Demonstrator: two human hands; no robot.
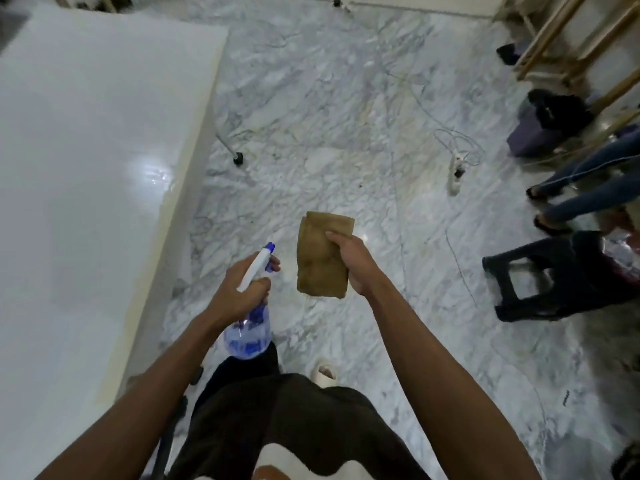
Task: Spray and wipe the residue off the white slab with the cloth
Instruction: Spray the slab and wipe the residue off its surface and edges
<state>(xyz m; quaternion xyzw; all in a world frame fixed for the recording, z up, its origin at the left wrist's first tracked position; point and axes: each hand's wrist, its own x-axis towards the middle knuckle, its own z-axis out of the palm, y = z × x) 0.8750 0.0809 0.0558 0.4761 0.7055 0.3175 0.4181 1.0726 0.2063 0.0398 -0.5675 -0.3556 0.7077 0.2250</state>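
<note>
Head view, looking down: a person stands on a marble floor (346, 109) beside a white slab (86, 150), both bare arms stretched forward over the floor, clear of the slab. Left hand (239, 289) is wrapped around the neck of a spray bottle (247, 327), a finger across the blue trigger; the white spray head with its blue nozzle points up and away, and the clear body with blue print hangs below the fist. Right hand (353, 261) grips a folded tan cloth (322, 254) along its right edge, thumb on top, the cloth held flat in the air just beside the bottle and not touching it. The slab fills the left side of the frame, its glossy top catching a bright glare near its right edge, its pale side face dropping to the floor. Whether residue lies on it cannot be told from this blurred frame. On the floor beyond the hands lie thin cords and a white power strip (455, 174). At the right edge stand a black plastic stool (540, 275) and another person's legs in jeans (588, 188). Below, the wearer's dark trousers and one pale sandal (325, 372) show on the floor.
</note>
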